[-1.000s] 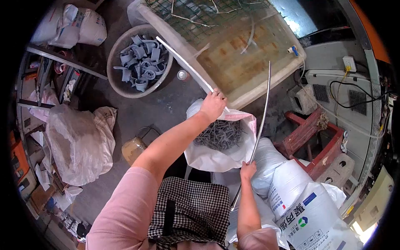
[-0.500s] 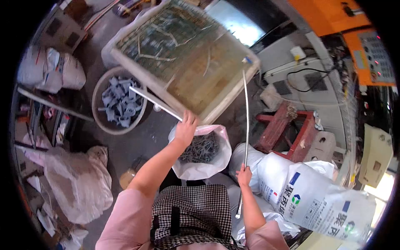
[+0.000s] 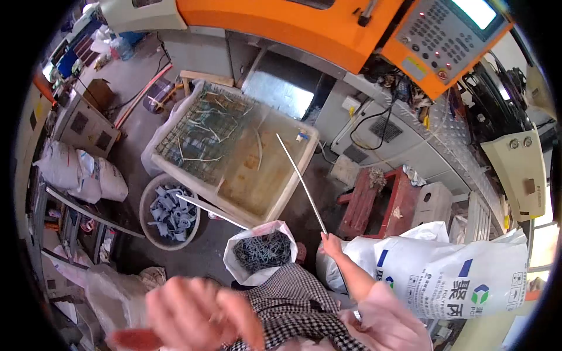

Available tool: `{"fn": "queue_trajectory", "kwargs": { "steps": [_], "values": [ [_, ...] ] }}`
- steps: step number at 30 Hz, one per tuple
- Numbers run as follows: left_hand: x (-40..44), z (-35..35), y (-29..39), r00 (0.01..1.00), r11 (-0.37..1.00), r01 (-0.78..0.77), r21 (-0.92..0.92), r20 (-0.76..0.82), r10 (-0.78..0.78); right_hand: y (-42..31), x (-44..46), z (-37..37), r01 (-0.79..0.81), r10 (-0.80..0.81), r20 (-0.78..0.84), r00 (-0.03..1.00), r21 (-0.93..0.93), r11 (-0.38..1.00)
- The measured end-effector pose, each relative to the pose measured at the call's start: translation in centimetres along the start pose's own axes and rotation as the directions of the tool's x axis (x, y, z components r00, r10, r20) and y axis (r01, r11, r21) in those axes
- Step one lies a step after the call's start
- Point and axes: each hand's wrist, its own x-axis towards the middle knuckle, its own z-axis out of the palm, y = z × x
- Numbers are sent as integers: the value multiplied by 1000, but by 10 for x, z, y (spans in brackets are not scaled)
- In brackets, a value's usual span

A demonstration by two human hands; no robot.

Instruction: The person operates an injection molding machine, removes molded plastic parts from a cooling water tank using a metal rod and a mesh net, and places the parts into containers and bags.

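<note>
My right hand (image 3: 332,245) is closed around a long, thin, pale rod (image 3: 303,184). Its far end reaches over the corner of a big tub of murky water (image 3: 280,213). Close to the camera, my left hand (image 3: 202,313) is raised and smeared by motion, so its fingers cannot be read. A dull red shape (image 3: 137,339) shows beside it; I cannot make out what it is. In front of my checked apron stands a white sack (image 3: 237,275) holding many thin grey pieces. A white strip (image 3: 213,212) lies between the tub and a round bucket (image 3: 146,225) of grey plastic parts.
Full white sacks (image 3: 433,272) lie at my right, behind them a red stool (image 3: 383,205). An orange machine with a control panel (image 3: 436,50) stands at the back. More bags (image 3: 82,172) and a metal rack (image 3: 88,213) are at the left.
My left hand has come off the white strip and up towards the camera. The rod in my right hand now tilts left. The view has shifted upwards, showing more of the machine.
</note>
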Motion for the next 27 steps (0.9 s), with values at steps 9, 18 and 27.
{"fn": "queue_trajectory", "kwargs": {
  "steps": [9, 18, 27],
  "values": [
    [77, 113, -38, 834, 899, 161, -407, 543, 97, -73, 9, -62, 168, -159, 126, 979, -65, 984],
    [47, 127, 8, 798, 909, 142, -391, 589, 128, -117, -27, -30, 510, -497, 120, 859, -123, 851],
    [-125, -118, -70, 729, -30, 685, 728, -684, 19, -234, -53, 28, 460, -589, 397, 704, 377, 804]
  ]
}}
